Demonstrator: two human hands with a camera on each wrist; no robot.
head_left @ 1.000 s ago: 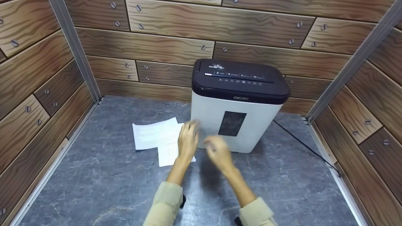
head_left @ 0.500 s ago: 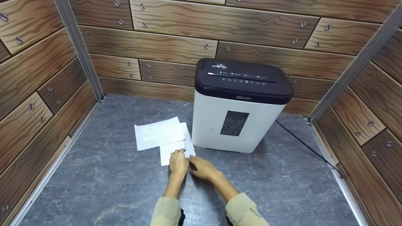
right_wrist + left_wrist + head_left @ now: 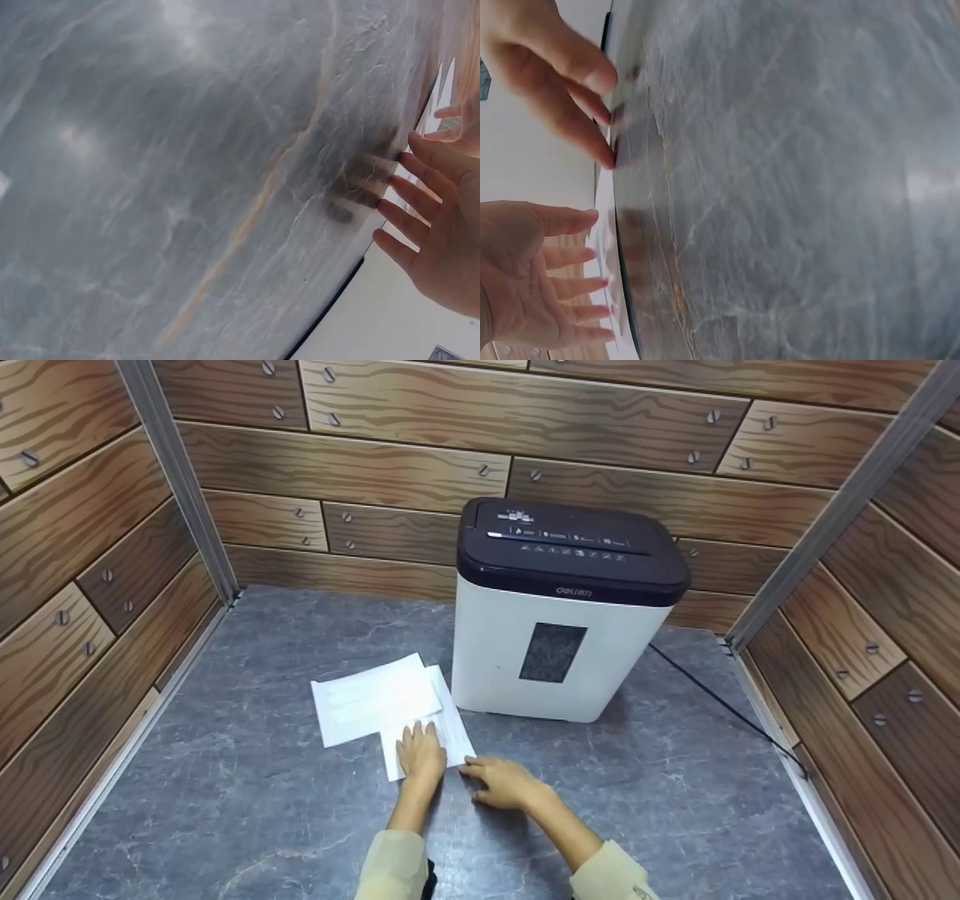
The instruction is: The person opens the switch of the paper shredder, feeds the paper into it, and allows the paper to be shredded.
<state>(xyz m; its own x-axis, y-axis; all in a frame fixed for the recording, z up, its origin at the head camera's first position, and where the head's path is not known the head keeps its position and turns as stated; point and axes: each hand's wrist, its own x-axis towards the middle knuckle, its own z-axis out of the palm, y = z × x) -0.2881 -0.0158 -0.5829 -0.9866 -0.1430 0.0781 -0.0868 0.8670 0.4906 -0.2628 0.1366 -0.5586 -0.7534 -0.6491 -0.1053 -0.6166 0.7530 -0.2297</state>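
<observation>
Overlapping white paper sheets [image 3: 367, 701] lie on the grey marbled surface, left of a paper shredder [image 3: 499, 652]. My left hand [image 3: 421, 754] rests on the nearer sheets with its fingers spread; in the left wrist view the left hand [image 3: 525, 277] has straight fingers reaching to the paper. At the near right corner of the sheets, my right hand [image 3: 502, 781] touches the edge with its fingertips. The right wrist view shows the right hand [image 3: 446, 225] with extended fingers, nothing pinched between them. How many sheets there are I cannot tell.
The shredder's dark lid [image 3: 574, 551] has a feed slot along its top. A black power cord [image 3: 720, 701] runs from behind it to the right wall. Wood-patterned panels [image 3: 405, 427] enclose the back and both sides.
Both hands came down from in front of the shredder onto the near edge of the sheets. Left fingers spread out flatter. The sheets slid a little toward me, with the right hand at their corner.
</observation>
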